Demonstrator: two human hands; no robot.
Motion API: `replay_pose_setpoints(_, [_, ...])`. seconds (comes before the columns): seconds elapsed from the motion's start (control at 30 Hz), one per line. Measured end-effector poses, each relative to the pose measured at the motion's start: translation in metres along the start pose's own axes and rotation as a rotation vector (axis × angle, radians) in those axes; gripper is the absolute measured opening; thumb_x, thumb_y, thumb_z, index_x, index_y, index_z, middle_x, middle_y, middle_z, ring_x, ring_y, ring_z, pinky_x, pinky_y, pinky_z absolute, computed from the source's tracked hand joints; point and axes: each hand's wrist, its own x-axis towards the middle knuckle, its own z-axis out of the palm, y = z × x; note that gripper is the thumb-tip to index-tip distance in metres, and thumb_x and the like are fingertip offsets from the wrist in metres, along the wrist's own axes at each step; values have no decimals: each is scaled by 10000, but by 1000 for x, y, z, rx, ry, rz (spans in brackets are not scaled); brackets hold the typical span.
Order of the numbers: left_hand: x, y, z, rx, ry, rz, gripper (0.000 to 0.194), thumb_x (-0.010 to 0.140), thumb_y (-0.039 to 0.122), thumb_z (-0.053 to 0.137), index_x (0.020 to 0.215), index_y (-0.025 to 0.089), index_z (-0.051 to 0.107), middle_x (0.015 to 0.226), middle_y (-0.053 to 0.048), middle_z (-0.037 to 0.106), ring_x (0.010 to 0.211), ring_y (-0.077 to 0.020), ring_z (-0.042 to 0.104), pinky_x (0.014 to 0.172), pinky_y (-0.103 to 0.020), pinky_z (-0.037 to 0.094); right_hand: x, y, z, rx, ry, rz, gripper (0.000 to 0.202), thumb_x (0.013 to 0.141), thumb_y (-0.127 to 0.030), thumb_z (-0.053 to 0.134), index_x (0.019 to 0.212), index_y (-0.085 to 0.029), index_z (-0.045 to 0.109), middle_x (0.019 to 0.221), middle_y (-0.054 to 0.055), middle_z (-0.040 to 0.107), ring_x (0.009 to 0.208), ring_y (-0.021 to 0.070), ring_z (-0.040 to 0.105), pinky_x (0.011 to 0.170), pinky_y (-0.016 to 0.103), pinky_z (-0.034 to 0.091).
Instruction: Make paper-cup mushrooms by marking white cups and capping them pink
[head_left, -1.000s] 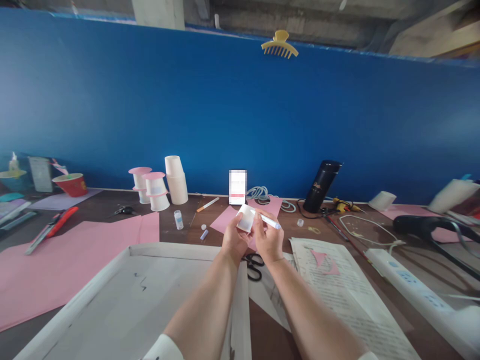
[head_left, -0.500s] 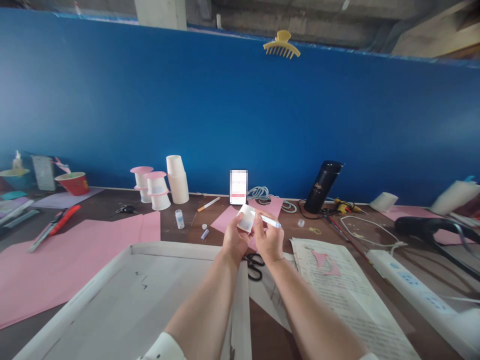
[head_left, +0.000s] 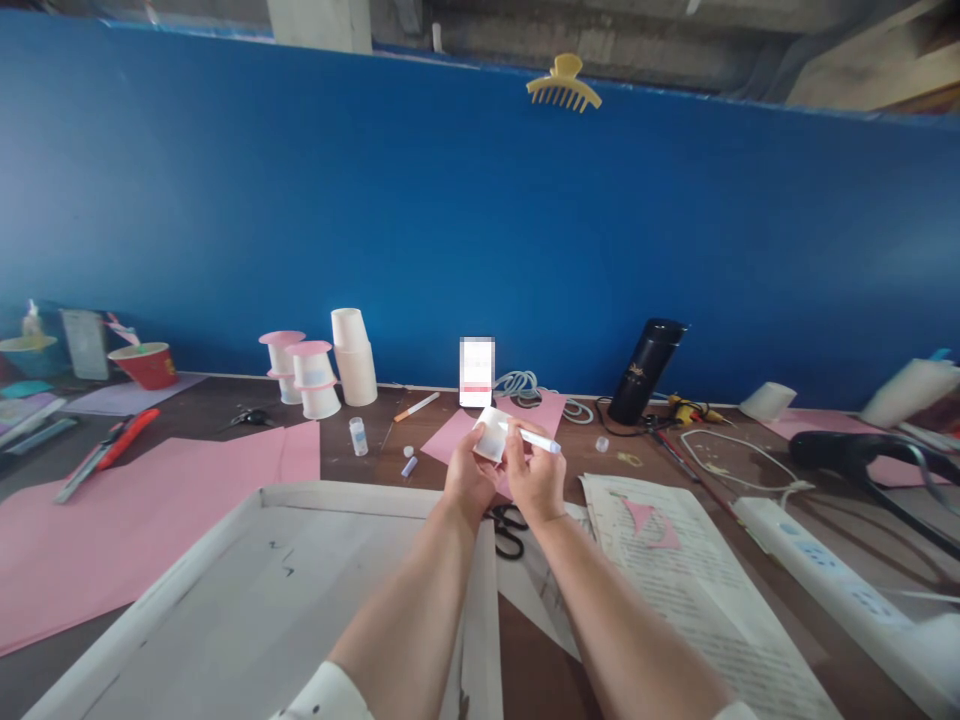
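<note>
My left hand (head_left: 469, 480) is closed around a small white piece that looks like a paper cup (head_left: 490, 434), its fingers at the side and underneath. Between the fingers of my right hand (head_left: 537, 486) is a white marker (head_left: 540, 441) with a pale violet tint. Its tip points left at the cup's surface; whether it touches cannot be made out. A small purple pen cap (head_left: 409, 467) lies on the table to the left of my hands. Below my wrists are black scissor handles (head_left: 510, 531), partly covered. Pink paper (head_left: 450, 437) lies under and behind my hands.
A phone (head_left: 477, 373) stands upright behind my hands. Stacked white cups (head_left: 355, 375) and cups with pink discs (head_left: 321, 400) stand left. A white tray (head_left: 315, 493) fills the front left. On the right are a black flask (head_left: 646, 372), printed paper (head_left: 697, 600) and a power strip (head_left: 817, 575).
Almost nothing differs. The marker and my right hand have shifted very slightly left, and the whole view has moved a little.
</note>
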Motion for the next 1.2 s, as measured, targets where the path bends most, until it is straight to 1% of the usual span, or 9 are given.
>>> replay_pose_setpoints(0.33, [-3, 1, 1, 13, -15, -5, 201, 716, 197, 664, 895, 106, 646, 793, -79, 706, 681, -174, 659, 658, -278, 514, 0, -2, -1, -5, -19, 14, 308, 906, -369, 461, 972, -149, 666, 925, 116, 702, 860, 208, 660, 723, 297, 528])
replay_pose_setpoints(0.5, [-5, 2, 4, 10, 12, -6, 177, 733, 202, 652, 882, 106, 645, 767, -75, 700, 656, -166, 654, 642, -264, 508, -1, -1, 0, -14, -16, 7, 301, 902, -374, 466, 955, -153, 662, 921, 113, 704, 864, 215, 660, 760, 321, 528])
replay_pose_setpoints(0.63, [-8, 3, 6, 0, 22, -5, 164, 745, 191, 636, 884, 105, 642, 757, -71, 693, 645, -154, 649, 630, -247, 502, -1, -2, 0, 0, -24, 2, 290, 900, -364, 469, 950, -150, 659, 917, 115, 702, 861, 214, 661, 748, 316, 532])
replay_pose_setpoints(0.77, [-9, 4, 7, -10, 27, -15, 152, 753, 195, 631, 877, 107, 629, 746, -75, 681, 648, -161, 646, 610, -254, 506, -2, -3, -1, 65, -41, 36, 275, 898, -356, 479, 964, -157, 655, 925, 111, 701, 848, 209, 663, 709, 298, 534])
replay_pose_setpoints(0.87, [-6, 5, 5, -29, 36, -6, 148, 746, 196, 643, 876, 134, 610, 769, -61, 674, 655, -155, 639, 599, -256, 508, -2, -3, -1, 157, -2, 63, 280, 904, -355, 474, 1022, -164, 642, 975, 103, 692, 834, 191, 665, 726, 296, 532])
replay_pose_setpoints(1.0, [-4, 6, 4, -43, 33, -34, 187, 732, 201, 658, 897, 147, 591, 823, -66, 668, 695, -164, 633, 591, -270, 515, -1, 4, 3, 245, 88, 181, 331, 907, -387, 457, 1142, -190, 583, 1067, 95, 662, 828, 169, 664, 747, 309, 532])
replay_pose_setpoints(1.1, [-7, 7, 5, -37, 12, -97, 186, 735, 203, 651, 898, 143, 583, 820, -70, 656, 684, -162, 620, 573, -275, 515, 2, 15, 6, 362, 192, 390, 371, 883, -439, 479, 1157, -202, 556, 1098, 94, 641, 903, 180, 653, 784, 333, 528])
replay_pose_setpoints(1.17, [-10, 8, 6, -23, -7, -143, 194, 733, 201, 652, 902, 136, 583, 832, -78, 656, 693, -168, 623, 565, -278, 516, 4, 24, 9, 496, 191, 555, 410, 848, -473, 523, 1154, -202, 541, 1061, 85, 650, 911, 185, 653, 792, 343, 529])
replay_pose_setpoints(1.2, [-11, 8, 7, -14, -17, -164, 205, 730, 200, 656, 909, 131, 585, 846, -86, 658, 704, -175, 628, 564, -281, 517, 5, 28, 10, 537, 163, 597, 425, 833, -484, 539, 1146, -197, 538, 1030, 80, 660, 897, 187, 660, 773, 342, 537])
